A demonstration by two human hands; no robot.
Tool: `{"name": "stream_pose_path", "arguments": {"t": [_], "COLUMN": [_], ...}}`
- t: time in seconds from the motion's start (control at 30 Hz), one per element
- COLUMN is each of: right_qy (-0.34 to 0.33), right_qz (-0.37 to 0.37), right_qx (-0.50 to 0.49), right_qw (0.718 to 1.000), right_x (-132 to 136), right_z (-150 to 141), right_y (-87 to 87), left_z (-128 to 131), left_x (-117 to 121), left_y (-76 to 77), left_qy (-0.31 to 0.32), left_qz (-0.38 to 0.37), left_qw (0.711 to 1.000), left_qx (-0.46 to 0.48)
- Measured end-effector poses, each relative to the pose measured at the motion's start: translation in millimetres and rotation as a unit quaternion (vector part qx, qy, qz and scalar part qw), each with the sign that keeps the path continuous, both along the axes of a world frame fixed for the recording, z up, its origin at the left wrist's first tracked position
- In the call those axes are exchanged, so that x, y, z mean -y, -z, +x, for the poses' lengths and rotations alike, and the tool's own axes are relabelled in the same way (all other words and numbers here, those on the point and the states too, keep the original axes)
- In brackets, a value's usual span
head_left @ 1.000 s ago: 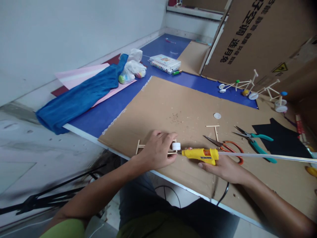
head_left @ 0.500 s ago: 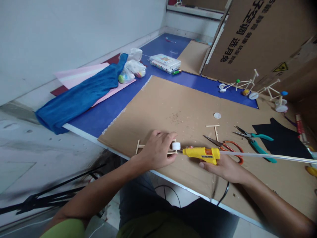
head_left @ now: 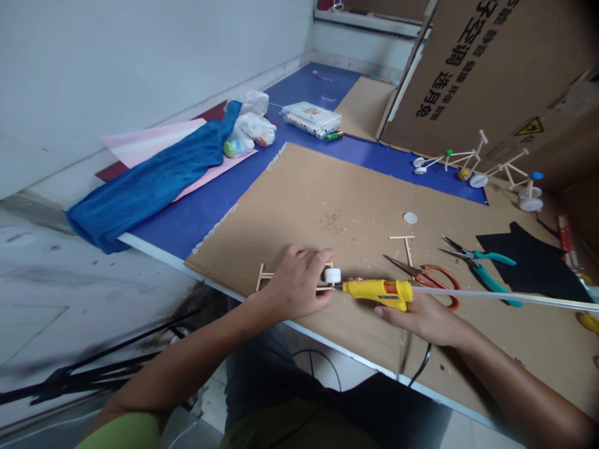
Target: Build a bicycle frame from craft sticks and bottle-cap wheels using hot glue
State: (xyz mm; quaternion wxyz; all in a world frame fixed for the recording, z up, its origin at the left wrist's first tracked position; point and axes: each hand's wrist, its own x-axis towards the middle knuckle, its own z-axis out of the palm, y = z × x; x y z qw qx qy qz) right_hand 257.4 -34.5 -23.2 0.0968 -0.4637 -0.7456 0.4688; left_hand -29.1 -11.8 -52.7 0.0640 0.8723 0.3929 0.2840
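Observation:
Under my left hand lies a small frame of thin wooden sticks, and the fingers are closed round its right end. A white round cap sits at that end beside my fingertips, like a wheel between the sticks. My right hand grips a yellow hot glue gun. Its nozzle points left, at the stick end just below the white cap; whether it touches cannot be made out. A long clear glue stick runs out of the gun's back to the right. My palm hides much of the stick frame.
Orange-handled scissors, teal pliers and a T of sticks lie right of the cardboard sheet's middle, near a white disc. Black sheet is farther right. Stick tricycle models stand by the large carton.
The glue gun shifted slightly right, then came back left towards the stick end. My left hand and the stick frame stay in place.

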Motion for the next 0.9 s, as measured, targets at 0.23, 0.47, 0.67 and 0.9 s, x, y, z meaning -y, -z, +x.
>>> {"name": "stream_pose_path", "arguments": {"t": [0.23, 0.47, 0.67, 0.9], "right_qy": [-0.003, -0.004, -0.006, 0.004], "right_qz": [-0.003, 0.0, -0.014, -0.005], "right_qx": [-0.001, -0.02, -0.005, -0.001], "right_qw": [1.0, 1.0, 1.0, 1.0], "right_x": [0, -1, -1, -2], "right_z": [-1, 0, 1, 3], "right_y": [-1.7, -4.1, -2.5, -10.9], "left_z": [0, 0, -1, -1], "left_x": [0, 0, 0, -1], "left_y": [-1.0, -0.5, -1.1, 0.2], "left_qy": [-0.001, -0.002, 0.0, -0.002], "left_qz": [0.0, 0.002, -0.007, -0.013], "left_qw": [1.0, 1.0, 1.0, 1.0], "left_qx": [-0.003, 0.006, 0.011, 0.017]}}
